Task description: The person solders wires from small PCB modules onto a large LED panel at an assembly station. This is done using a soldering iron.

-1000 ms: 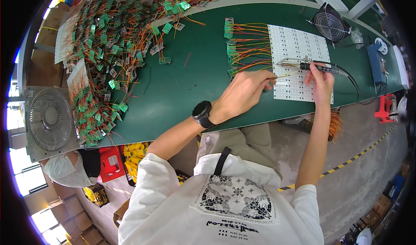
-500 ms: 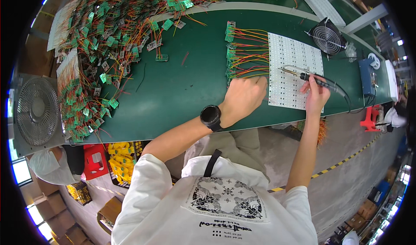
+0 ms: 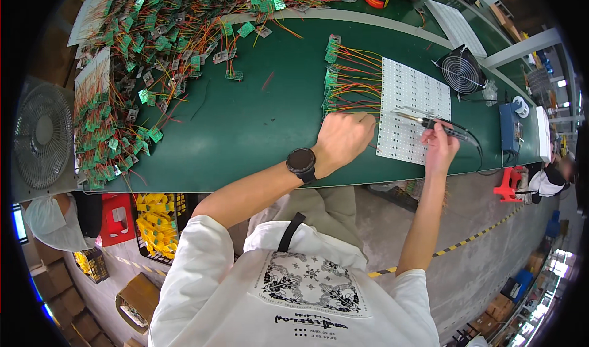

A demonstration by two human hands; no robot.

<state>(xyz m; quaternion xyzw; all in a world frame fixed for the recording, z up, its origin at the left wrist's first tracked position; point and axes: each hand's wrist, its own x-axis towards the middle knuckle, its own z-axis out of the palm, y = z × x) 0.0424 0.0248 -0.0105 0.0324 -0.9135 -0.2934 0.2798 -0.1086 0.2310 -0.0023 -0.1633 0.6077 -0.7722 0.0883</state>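
Note:
My left hand [image 3: 343, 140], with a black watch on the wrist, rests fist-like on the green bench at the left edge of a white perforated panel [image 3: 412, 111]. Its fingers are curled at the ends of the red, orange and yellow wires [image 3: 353, 89] that run from small green circuit boards [image 3: 331, 71] to the panel. A thin wire end sticks out from under the fingers. My right hand [image 3: 440, 144] grips a black-handled soldering iron [image 3: 429, 122], with the tip pointing left over the panel's middle.
Heaps of wired green boards [image 3: 141, 59] cover the bench's left and far side. A small black fan [image 3: 461, 71] and a blue box [image 3: 509, 126] stand right of the panel. A large fan [image 3: 42, 135], a red stool [image 3: 116, 215] and a crate of yellow parts [image 3: 156, 227] are at the left.
My left hand has drawn back from the panel's middle to its left edge, among the wire ends. My right hand keeps the iron over the panel, almost unmoved.

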